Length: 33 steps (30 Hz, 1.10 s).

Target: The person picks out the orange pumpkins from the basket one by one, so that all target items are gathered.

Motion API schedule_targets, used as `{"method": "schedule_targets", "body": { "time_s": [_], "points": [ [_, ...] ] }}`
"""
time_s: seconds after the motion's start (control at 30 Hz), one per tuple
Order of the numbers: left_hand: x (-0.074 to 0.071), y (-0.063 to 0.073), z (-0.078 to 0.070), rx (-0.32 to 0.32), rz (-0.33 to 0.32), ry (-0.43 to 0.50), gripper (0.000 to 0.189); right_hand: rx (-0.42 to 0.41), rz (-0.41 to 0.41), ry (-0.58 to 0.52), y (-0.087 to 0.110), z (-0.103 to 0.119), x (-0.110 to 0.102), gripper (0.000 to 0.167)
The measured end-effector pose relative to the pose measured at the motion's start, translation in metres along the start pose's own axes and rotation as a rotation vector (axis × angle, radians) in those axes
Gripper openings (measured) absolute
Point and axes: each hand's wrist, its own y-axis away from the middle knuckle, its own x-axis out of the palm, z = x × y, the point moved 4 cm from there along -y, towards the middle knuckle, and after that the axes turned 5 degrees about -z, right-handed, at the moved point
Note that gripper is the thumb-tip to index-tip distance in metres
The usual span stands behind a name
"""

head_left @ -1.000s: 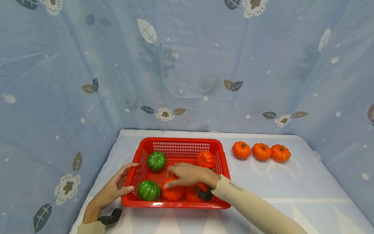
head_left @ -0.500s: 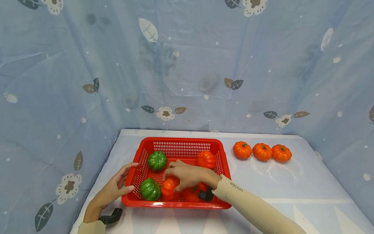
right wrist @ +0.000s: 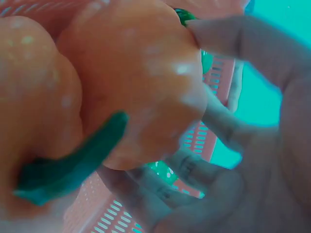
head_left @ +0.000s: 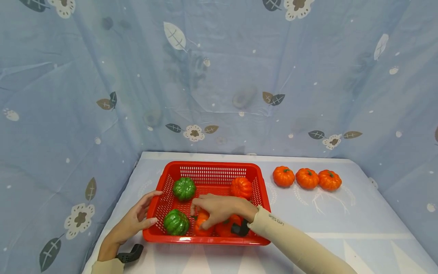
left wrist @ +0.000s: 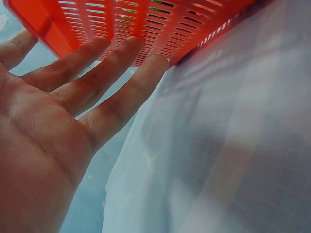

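Observation:
My right hand reaches into a red plastic basket and grips an orange mini pumpkin near the front wall. In the right wrist view its thumb lies on one side and the fingers curl round the other. Against that pumpkin sits another orange pumpkin with a green stem, partly behind my wrist in the head view. My left hand rests at the basket's left side, fingers spread and fairly straight. In the left wrist view its fingertips are right at the slotted wall.
Two green pumpkins, one at the back left and one at the front left, lie in the basket. An orange pumpkin sits at its back right. Three orange pumpkins stand in a row on the table right of the basket.
The gripped pumpkin has turned and shifted slightly right, its stem now showing at the left. The front green pumpkin has tilted and moved a little. My left hand stays in place.

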Motion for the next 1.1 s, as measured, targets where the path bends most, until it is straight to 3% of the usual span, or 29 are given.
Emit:
{"method": "schedule_targets", "body": {
  "time_s": [0.13, 0.47, 0.67, 0.83, 1.1],
  "points": [
    [0.000, 0.000, 0.000, 0.003, 0.010, 0.010, 0.071, 0.051, 0.051, 0.044, 0.004, 0.002, 0.002, 0.046],
    [-0.001, 0.000, -0.001, -0.005, -0.003, -0.015, 0.071, 0.112, 0.005, 0.134, 0.004, 0.003, 0.000, 0.043],
    [0.000, 0.002, -0.002, -0.021, -0.014, -0.019, 0.071, 0.078, -0.074, 0.050, 0.003, -0.002, -0.009, 0.044],
    [0.000, 0.003, -0.004, -0.029, -0.026, -0.029, 0.071, 0.074, -0.169, 0.002, 0.007, -0.008, -0.019, 0.056],
    [0.000, 0.001, -0.005, -0.015, -0.015, -0.030, 0.071, 0.081, -0.300, 0.009, 0.023, -0.008, -0.044, 0.067]
  ]
}}
